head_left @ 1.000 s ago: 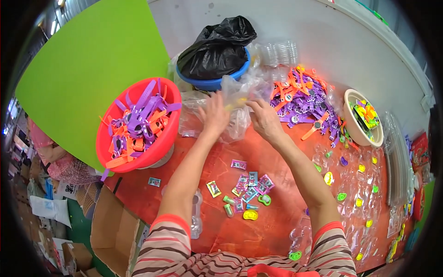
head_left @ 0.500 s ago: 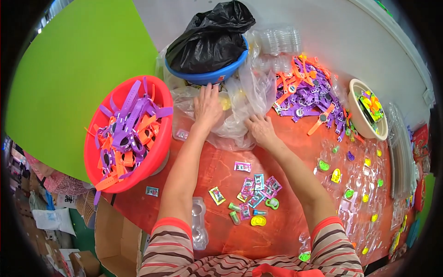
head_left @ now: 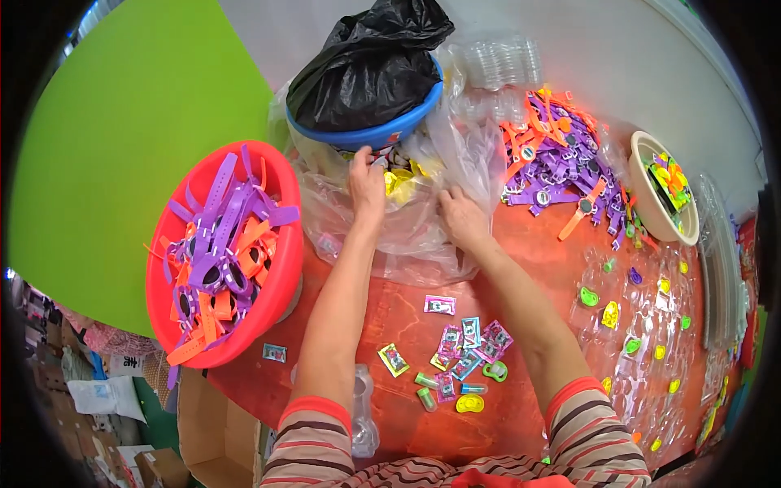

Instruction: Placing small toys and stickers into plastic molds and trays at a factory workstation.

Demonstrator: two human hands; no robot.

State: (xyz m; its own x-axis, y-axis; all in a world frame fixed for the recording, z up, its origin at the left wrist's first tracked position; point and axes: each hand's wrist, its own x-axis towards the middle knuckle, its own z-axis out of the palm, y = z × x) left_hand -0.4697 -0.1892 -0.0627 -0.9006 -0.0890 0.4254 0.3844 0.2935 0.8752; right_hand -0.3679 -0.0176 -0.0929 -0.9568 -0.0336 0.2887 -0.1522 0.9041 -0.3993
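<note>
Now left hand (head_left: pixel 368 185), fingers half-bent, at clear bag (head_left: pixel 407 254); right hand (head_left: pixel 464 218) curled against it; grips unclear. Blue basin (head_left: pixel 411 119), twelve o'clock.

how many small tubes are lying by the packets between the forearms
3: a green tube, another green tube just nearer the person, and a blue tube to their right. Others may be hidden under the packets.

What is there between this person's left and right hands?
In the head view, yellow pieces and part of a clear plastic bag lie between the left hand and right hand.
</note>
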